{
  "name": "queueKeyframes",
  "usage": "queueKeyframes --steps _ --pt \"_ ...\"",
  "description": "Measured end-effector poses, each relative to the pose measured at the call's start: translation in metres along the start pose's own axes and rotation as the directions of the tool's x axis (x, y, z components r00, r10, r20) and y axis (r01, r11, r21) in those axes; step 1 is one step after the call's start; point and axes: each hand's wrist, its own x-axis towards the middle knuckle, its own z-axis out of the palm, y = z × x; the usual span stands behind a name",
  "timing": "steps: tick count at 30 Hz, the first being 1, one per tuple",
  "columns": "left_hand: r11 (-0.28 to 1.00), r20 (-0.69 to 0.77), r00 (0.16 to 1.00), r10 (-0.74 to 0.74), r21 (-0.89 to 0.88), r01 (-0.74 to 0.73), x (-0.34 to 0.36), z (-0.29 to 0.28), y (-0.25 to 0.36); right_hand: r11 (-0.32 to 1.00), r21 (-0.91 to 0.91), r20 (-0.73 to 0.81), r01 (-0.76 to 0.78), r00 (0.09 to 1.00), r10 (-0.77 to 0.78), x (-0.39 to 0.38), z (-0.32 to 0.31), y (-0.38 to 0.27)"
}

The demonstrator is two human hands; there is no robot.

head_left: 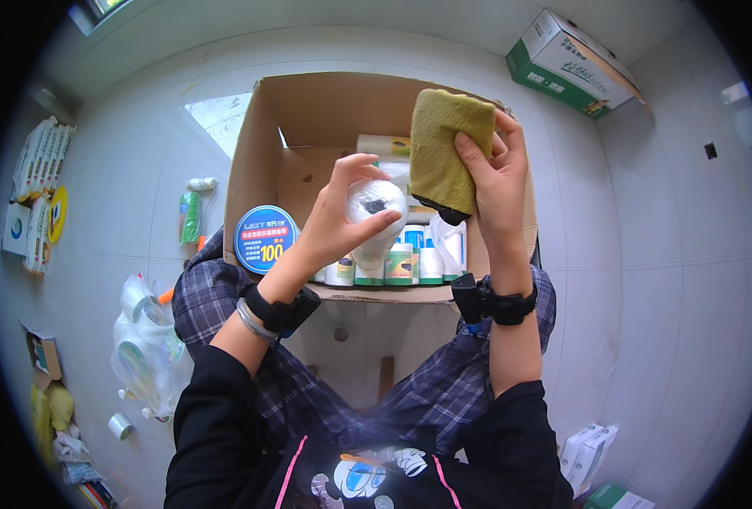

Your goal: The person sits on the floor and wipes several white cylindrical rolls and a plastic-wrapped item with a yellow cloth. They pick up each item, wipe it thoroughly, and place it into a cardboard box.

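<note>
My left hand [333, 208] is closed round a white roll [377, 199] wrapped in clear plastic, with a dark spot at its centre. Beside it, my right hand [496, 165] pinches a folded olive-green cloth [448, 140] with a dark lower edge, thumb in front and fingers behind. Both are held up over an open cardboard box [329, 102]. Down in the box, several white containers [399, 265] with green bases line the near wall, partly hidden by the roll. A round blue tin [261, 248] stands at the box's left side, close to my left forearm.
A clear plastic bag of goods [148, 348] and a small white roll [120, 426] lie on the floor at left. Stacked packs [43, 161] and a yellow ring [58, 215] are further left. A white-and-green carton [562, 72] stands at the far right.
</note>
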Motion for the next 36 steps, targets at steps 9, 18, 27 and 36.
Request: queueKeyframes --steps 9,18,27,36 --pt "0.997 -0.049 0.996 0.073 -0.001 -0.073 -0.005 -0.012 -0.003 0.974 -0.224 0.216 0.016 0.976 0.034 -0.006 0.015 0.019" --pt "0.998 0.002 0.999 -0.039 -0.045 0.039 -0.004 -0.013 0.005 0.722 -0.508 0.374 0.47 0.875 -0.307 -0.004 0.013 0.02" --pt "0.997 -0.005 0.998 -0.062 -0.047 0.062 -0.004 -0.011 0.003 0.977 -0.212 0.331 -0.02 0.939 0.091 -0.009 0.013 0.028" --pt "1.0 0.033 0.999 -0.01 -0.017 0.011 -0.002 -0.011 0.007 0.96 0.102 0.402 -0.259 0.894 0.199 -0.004 0.005 0.03"
